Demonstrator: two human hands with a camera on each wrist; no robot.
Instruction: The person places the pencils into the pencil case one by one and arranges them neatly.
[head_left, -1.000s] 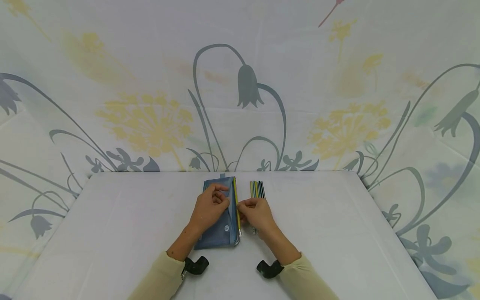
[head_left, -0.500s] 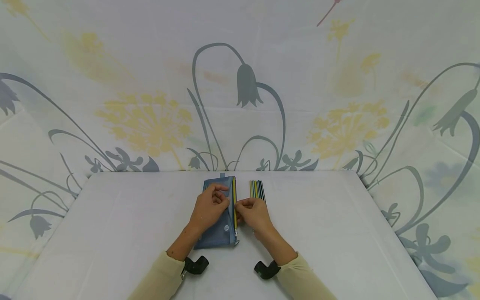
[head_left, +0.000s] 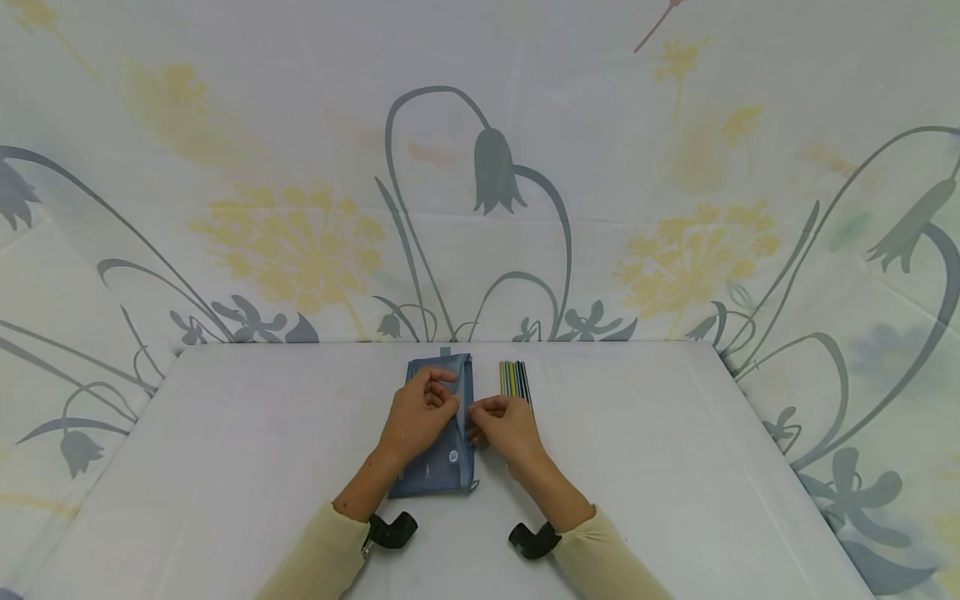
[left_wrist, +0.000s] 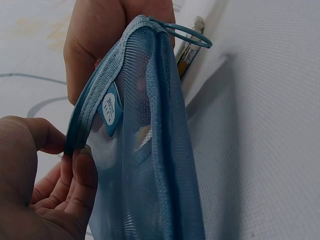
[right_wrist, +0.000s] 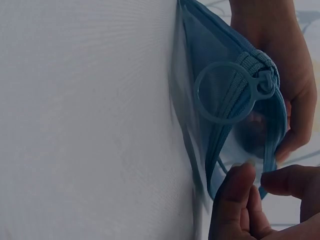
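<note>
A blue mesh zip pencil case (head_left: pixel 431 477) lies on the table, its zip undone along the right side. My left hand (head_left: pixel 417 418) pinches the zip edge between thumb and fingers, lifting it away from the other edge. At the opening is my right hand (head_left: pixel 513 428); in the right wrist view its thumb and forefinger stand slightly apart at the mouth, with nothing visible between them. Through the mesh in the left wrist view shows a pencil end (left_wrist: pixel 144 137). A zip-pull ring (right_wrist: pixel 224 93) hangs at the case's near corner.
Several pencils (head_left: pixel 514 379) lie side by side on the white table (head_left: pixel 637 467), right of the case and partly hidden by my right hand. A flower-patterned cloth (head_left: pixel 300 167) hangs behind the table. Black wrist cameras (head_left: pixel 393 531) sit at both cuffs.
The yellow pencil, seen along the case's right edge in both earlier frames, shifted left and has gone from sight into the case. My right hand moved slightly left; my left hand stayed.
</note>
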